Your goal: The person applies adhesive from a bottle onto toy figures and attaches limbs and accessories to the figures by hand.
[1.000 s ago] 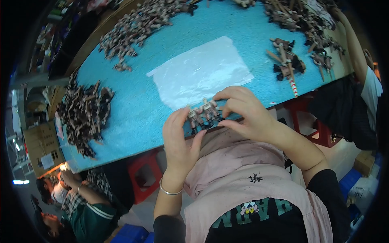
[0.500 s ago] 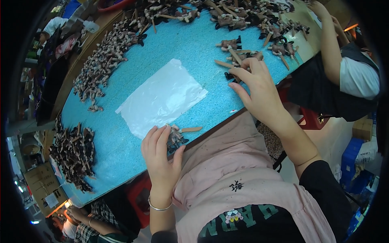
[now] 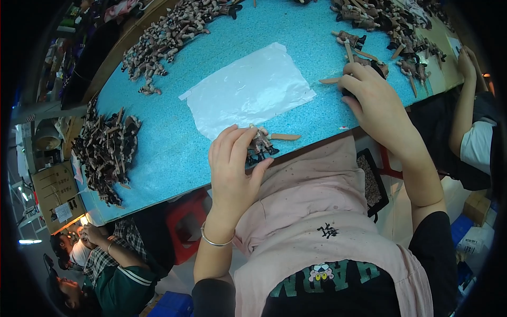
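Holding small figures (image 3: 261,143) at the near edge of the blue desk (image 3: 174,158), the left hand (image 3: 230,171) is pinching them between its thumb and its fingers; how many they are, I cannot tell exactly. From them a flat brown stick (image 3: 286,137) points to the right. The right hand (image 3: 377,100) is over a loose group of figures (image 3: 350,38), its fingers bent around a dark part; whether they grip it firmly, I cannot tell. Between and beyond the hands lies a white sheet (image 3: 248,87), a little wrinkled. One dark heap (image 3: 108,156) is on the left side, and a paler heap (image 3: 166,39) lies farther away.
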A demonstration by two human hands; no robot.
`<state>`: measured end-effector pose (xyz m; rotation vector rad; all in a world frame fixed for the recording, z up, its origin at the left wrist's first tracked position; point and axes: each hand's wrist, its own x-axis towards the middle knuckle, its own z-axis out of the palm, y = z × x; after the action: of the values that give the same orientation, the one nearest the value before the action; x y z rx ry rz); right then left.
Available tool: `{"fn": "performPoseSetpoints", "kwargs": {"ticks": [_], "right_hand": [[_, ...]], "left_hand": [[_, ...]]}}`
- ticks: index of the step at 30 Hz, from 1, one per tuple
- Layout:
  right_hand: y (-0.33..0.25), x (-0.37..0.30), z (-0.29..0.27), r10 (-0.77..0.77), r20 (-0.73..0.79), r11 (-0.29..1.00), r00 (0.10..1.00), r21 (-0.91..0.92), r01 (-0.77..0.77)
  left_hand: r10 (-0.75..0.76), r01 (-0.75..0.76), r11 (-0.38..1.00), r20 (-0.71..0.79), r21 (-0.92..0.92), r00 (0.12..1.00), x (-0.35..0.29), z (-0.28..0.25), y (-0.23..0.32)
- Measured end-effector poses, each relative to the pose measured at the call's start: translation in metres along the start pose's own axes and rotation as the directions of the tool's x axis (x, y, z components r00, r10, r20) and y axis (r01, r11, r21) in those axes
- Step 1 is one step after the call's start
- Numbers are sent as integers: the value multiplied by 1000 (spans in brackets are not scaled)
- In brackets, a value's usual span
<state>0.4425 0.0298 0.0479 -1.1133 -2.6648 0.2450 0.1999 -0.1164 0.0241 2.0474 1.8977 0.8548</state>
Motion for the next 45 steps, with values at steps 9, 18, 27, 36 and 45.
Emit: {"fn": "performPoseSetpoints", "kwargs": {"ticks": [9, 18, 27, 36, 45], "right_hand": [[-13, -2, 2, 127, 16, 835, 992, 537, -115], [-11, -16, 17, 127, -28, 629, 992, 775, -59], [-5, -20, 17, 8, -35, 740, 999, 672, 18], [-29, 2, 29, -258, 127, 613, 958, 788, 60], [-24, 0, 39, -252, -3, 720, 968, 667, 190]], "left_hand": [[108, -113, 992, -103, -49, 989, -3, 6, -8], [121, -127, 990, -96, -63, 988, -4, 10, -10], [60, -64, 991, -38, -116, 997, -2, 8, -11], [55, -55, 995, 0, -81, 998, 3, 5, -8], [32, -32, 997, 6, -73, 999, 4, 5, -2]]}}
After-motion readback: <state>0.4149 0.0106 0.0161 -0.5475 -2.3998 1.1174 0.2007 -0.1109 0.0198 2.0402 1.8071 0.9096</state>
